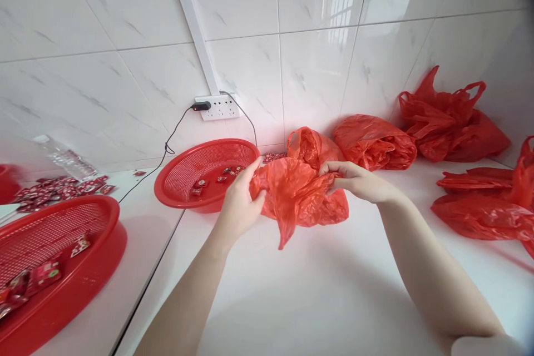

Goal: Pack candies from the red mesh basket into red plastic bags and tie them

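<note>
A crumpled red plastic bag [298, 189] is held between both hands, low over the white table. My left hand [244, 200] grips the bag's left side, thumb toward me and fingers behind. On the right side my right hand [354, 179] has its fingers curled into the bag's folds, the fingertips partly hidden. One corner of the bag hangs down toward me. What is inside it, if anything, cannot be made out. Just behind my left hand stands a red perforated basket [171, 178] with a few small wrapped packets [200, 184] in it.
Several filled red bags [375, 142] line the tiled wall, with more [484, 206] at the right. A larger red basket [104, 228] holding packets is at the left, near a pile of packets [62, 192] and a clear bottle [69, 158]. A black cable [169, 147] runs from the power strip [219, 108].
</note>
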A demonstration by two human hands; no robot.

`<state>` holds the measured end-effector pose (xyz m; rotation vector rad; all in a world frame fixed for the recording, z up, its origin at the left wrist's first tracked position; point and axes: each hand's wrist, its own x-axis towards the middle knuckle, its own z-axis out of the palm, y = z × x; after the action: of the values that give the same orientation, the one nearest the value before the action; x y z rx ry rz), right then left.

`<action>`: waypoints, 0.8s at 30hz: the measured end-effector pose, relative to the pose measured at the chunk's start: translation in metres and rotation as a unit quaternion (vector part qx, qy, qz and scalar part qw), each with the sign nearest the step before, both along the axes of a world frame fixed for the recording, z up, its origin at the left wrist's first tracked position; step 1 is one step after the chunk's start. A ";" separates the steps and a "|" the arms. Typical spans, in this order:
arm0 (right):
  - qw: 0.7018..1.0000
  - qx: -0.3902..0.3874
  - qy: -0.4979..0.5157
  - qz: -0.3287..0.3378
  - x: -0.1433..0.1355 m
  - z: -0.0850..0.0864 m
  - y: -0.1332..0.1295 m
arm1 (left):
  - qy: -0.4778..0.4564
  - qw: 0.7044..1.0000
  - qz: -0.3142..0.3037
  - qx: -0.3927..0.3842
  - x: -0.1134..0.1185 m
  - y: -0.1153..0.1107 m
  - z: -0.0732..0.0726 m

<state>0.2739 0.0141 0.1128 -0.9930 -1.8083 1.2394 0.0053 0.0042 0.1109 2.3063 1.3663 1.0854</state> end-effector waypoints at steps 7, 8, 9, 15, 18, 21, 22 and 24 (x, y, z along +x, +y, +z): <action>0.896 0.201 -0.307 -0.250 -0.005 0.002 -0.020 | -0.054 0.997 0.050 -0.008 -0.016 0.013 0.005; 0.904 0.235 -0.267 -0.237 -0.013 0.005 -0.026 | -0.063 0.997 0.030 -0.019 -0.013 0.010 0.005; 0.917 0.259 -0.226 -0.202 -0.023 0.007 -0.032 | -0.071 0.997 0.003 -0.031 -0.009 0.007 0.004; 0.911 0.194 -0.362 0.024 -0.062 -0.009 -0.035 | -0.059 0.998 -0.028 0.027 -0.004 -0.004 0.011; 0.836 0.116 -0.533 -0.062 -0.055 -0.025 -0.021 | -0.027 0.996 0.033 0.078 -0.023 -0.001 0.023; 0.786 0.105 -0.598 -0.119 -0.049 -0.030 -0.014 | 0.003 0.993 0.108 0.045 -0.040 -0.002 0.032; 0.781 0.117 -0.601 -0.123 -0.049 -0.029 -0.014 | 0.012 0.992 0.122 0.027 -0.042 -0.003 0.034; 0.780 0.130 -0.600 -0.125 -0.048 -0.024 -0.016 | 0.032 0.991 0.127 0.000 -0.042 -0.006 0.035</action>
<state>0.2261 -0.0021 0.0892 -2.0164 -2.4877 0.0264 -0.0363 -0.0014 0.1458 2.2282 1.7232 1.0872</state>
